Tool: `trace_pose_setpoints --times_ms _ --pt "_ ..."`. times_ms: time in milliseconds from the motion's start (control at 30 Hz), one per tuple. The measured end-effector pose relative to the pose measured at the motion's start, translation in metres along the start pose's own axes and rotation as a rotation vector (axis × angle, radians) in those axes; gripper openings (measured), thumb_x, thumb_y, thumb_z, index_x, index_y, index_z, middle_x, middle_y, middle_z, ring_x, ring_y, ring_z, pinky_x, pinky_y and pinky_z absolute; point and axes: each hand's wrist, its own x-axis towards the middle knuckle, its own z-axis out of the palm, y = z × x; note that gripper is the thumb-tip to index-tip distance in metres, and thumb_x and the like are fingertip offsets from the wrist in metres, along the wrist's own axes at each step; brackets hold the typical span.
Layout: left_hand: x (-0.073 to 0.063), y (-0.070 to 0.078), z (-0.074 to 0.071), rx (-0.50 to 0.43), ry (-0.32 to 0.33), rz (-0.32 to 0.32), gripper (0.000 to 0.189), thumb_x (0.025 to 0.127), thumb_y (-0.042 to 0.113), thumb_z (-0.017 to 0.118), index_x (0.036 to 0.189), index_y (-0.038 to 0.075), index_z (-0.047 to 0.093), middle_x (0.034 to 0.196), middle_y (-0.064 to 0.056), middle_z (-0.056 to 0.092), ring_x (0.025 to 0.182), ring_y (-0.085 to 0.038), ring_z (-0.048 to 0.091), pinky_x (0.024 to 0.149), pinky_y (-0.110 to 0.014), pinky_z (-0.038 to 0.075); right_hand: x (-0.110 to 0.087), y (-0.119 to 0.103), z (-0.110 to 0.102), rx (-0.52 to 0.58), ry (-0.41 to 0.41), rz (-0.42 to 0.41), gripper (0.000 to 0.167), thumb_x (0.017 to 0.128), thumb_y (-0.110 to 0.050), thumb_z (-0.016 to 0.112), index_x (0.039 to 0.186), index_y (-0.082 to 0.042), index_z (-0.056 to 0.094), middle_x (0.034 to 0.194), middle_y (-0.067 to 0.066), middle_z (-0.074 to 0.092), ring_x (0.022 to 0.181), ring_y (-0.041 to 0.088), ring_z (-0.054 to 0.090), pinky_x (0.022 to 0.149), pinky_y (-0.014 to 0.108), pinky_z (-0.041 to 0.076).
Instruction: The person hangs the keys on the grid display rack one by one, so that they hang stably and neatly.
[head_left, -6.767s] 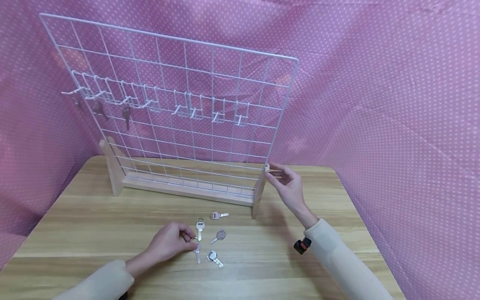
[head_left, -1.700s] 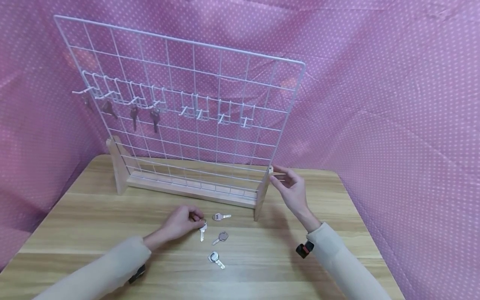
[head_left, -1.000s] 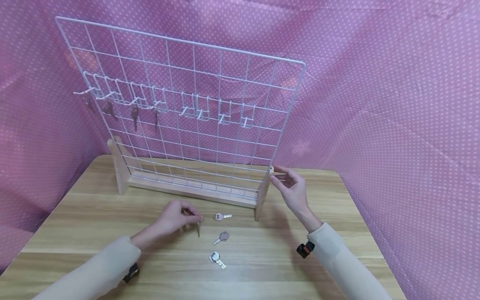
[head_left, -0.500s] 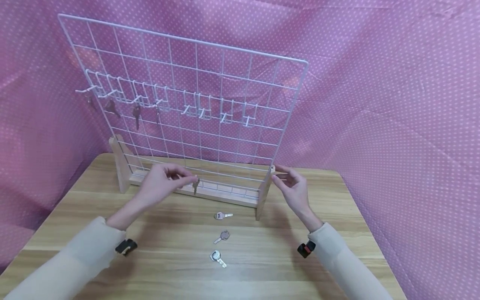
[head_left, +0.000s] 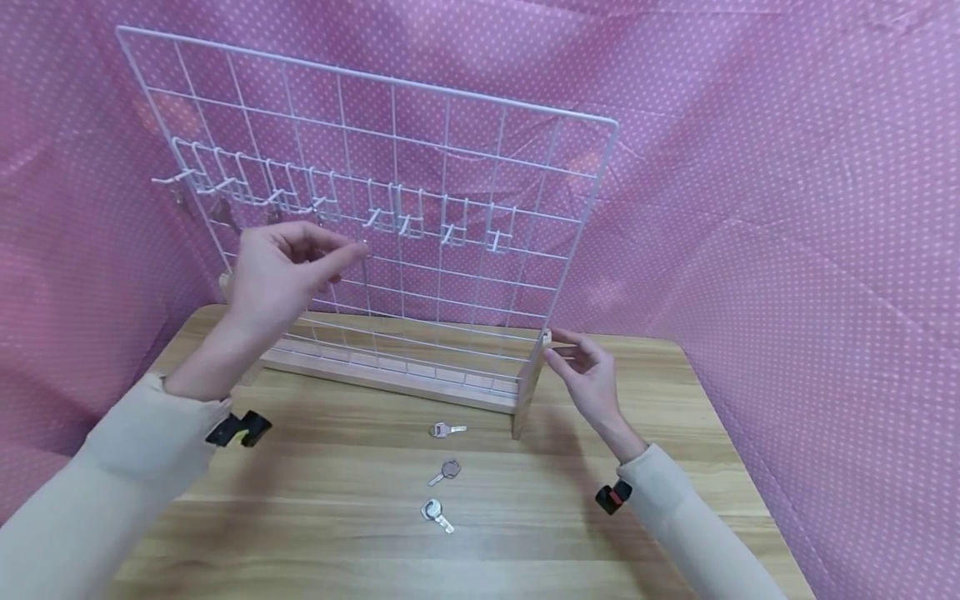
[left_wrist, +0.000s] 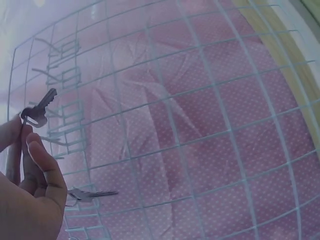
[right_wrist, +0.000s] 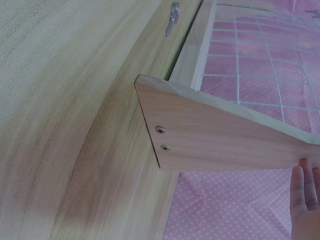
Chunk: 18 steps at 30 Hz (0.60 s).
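My left hand (head_left: pixel 273 275) is raised in front of the white wire grid rack (head_left: pixel 393 81) and pinches a key near its head. In the left wrist view that key (left_wrist: pixel 39 111) sticks out beyond the fingertips, close to the white hooks (left_wrist: pixel 65 75). It is apart from them in the head view, just below the middle hooks. My right hand (head_left: pixel 588 379) grips the top of the rack's wooden side upright (right_wrist: pixel 210 130) between thumb and fingers. Keys hang from the left-hand hooks, partly behind the left hand; one hanging key (left_wrist: pixel 92 195) shows beside it.
Three keys lie on the wooden table (head_left: pixel 337 517) before the rack: a top key (head_left: pixel 447 430), a middle key (head_left: pixel 446 472) and a bottom key (head_left: pixel 437 515). Bare hooks (head_left: pixel 497 242) line the rack's right half. Pink dotted cloth (head_left: pixel 787 208) surrounds the table.
A fourth key came to hang on the rack earlier. Since then my left hand has picked another key off the table and lifted it up to hook height. The right hand keeps its hold.
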Motion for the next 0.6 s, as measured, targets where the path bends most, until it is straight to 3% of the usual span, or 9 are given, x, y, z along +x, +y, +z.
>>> trace_pose_setpoints --times_ms 133,200,267,333,433,467,500,600 --pt "0.009 0.005 0.001 -0.041 0.044 -0.031 0.026 0.09 0.04 0.084 0.102 0.017 0.08 0.076 0.019 0.073 0.061 -0.005 0.064 0.054 -0.018 0.053 0.0 -0.001 -0.001 -0.004 -0.001 0.007 0.036 0.093 0.008 0.072 0.128 0.011 0.066 0.121 0.009 0.075 0.093 -0.001 0.073 0.084 0.018 0.063" --pt "0.012 0.004 0.002 -0.042 0.068 -0.058 0.029 0.09 0.043 0.083 0.104 0.018 0.08 0.076 0.02 0.073 0.06 -0.003 0.064 0.056 -0.017 0.054 0.0 -0.001 -0.001 -0.006 0.0 0.008 0.036 0.093 0.008 0.072 0.128 0.011 0.066 0.12 0.008 0.074 0.093 -0.001 0.074 0.084 0.018 0.063" --pt "0.013 0.003 0.004 -0.035 0.088 -0.087 0.031 0.09 0.046 0.083 0.105 0.02 0.08 0.076 0.022 0.073 0.061 -0.002 0.065 0.068 -0.012 0.052 0.0 -0.001 -0.001 -0.007 -0.002 0.003 0.036 0.093 0.009 0.072 0.128 0.012 0.066 0.121 0.016 0.074 0.093 -0.002 0.073 0.083 0.017 0.062" --pt "0.013 0.002 0.007 -0.038 0.109 -0.091 0.031 0.091 0.046 0.082 0.106 0.019 0.08 0.077 0.022 0.073 0.062 -0.002 0.066 0.069 -0.012 0.053 0.0 -0.001 -0.001 -0.005 -0.005 -0.002 0.036 0.093 0.01 0.071 0.128 0.012 0.065 0.123 0.028 0.071 0.093 -0.002 0.073 0.083 0.017 0.062" --pt "0.013 -0.002 0.012 -0.071 0.134 -0.068 0.026 0.094 0.038 0.081 0.107 0.015 0.08 0.076 0.021 0.073 0.06 -0.003 0.065 0.067 -0.011 0.052 0.0 -0.001 0.0 -0.001 -0.008 -0.011 0.036 0.093 0.011 0.07 0.128 0.014 0.065 0.125 0.038 0.066 0.093 -0.003 0.072 0.083 0.016 0.062" --pt "0.014 -0.002 0.013 -0.092 0.14 -0.056 0.023 0.095 0.034 0.08 0.106 0.013 0.08 0.075 0.02 0.073 0.059 -0.002 0.065 0.063 -0.009 0.052 0.0 -0.001 0.0 -0.001 -0.009 -0.013 0.036 0.093 0.011 0.07 0.128 0.014 0.064 0.126 0.038 0.066 0.093 -0.003 0.072 0.083 0.016 0.062" --pt "0.014 -0.003 0.015 -0.104 0.15 -0.043 0.022 0.096 0.031 0.08 0.106 0.012 0.08 0.076 0.02 0.073 0.059 -0.002 0.065 0.055 -0.016 0.055 0.0 -0.001 0.0 -0.002 -0.009 -0.014 0.036 0.093 0.011 0.07 0.129 0.013 0.064 0.126 0.039 0.066 0.093 -0.004 0.072 0.083 0.015 0.062" --pt "0.015 -0.003 0.017 -0.131 0.167 -0.032 0.018 0.096 0.027 0.079 0.105 0.011 0.08 0.075 0.02 0.074 0.056 -0.001 0.064 0.053 -0.015 0.054 0.0 0.0 0.0 0.0 -0.007 -0.013 0.036 0.093 0.011 0.07 0.129 0.013 0.065 0.126 0.039 0.066 0.093 -0.003 0.072 0.083 0.016 0.062"
